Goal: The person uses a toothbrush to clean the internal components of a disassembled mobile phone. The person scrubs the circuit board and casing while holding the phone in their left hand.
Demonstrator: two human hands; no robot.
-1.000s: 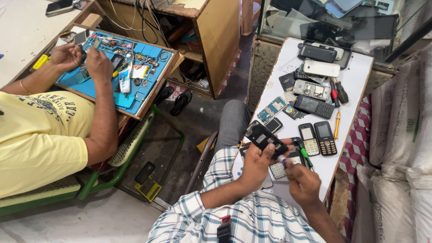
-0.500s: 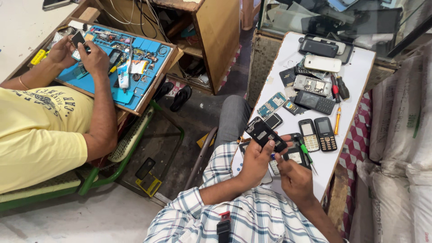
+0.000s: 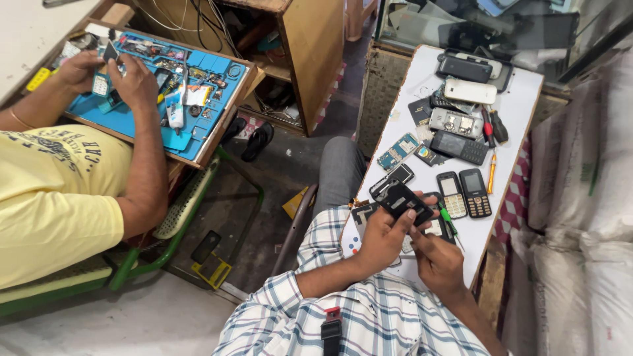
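The left hand's grip (image 3: 384,238) is closed around a black plastic phone housing (image 3: 403,199), thumb and fingers clamping its lower edge so that it tilts up just above the near end of the white rectangular tabletop (image 3: 517,112). The right hand (image 3: 438,260) is curled shut around the green-handled small screwdriver (image 3: 448,217), whose handle pokes out past the knuckles; the tip is hidden, so whether it touches the housing cannot be told.

The step in hand looks like opening or stripping the housing: the shell is steadied and the tool sits right beside it. The next move calls for a firm hold with the left hand while the right brings the tip squarely onto a screw or seam, with light pressure so that it does not slip.

Near the hands lie two black keypad phones (image 3: 464,192) side by side, a bare blue-green circuit board (image 3: 397,151) and an orange-handled screwdriver (image 3: 492,173). Well apart, across the floor, another person in a yellow shirt (image 3: 53,198) works with both hands over a blue repair mat (image 3: 198,86).
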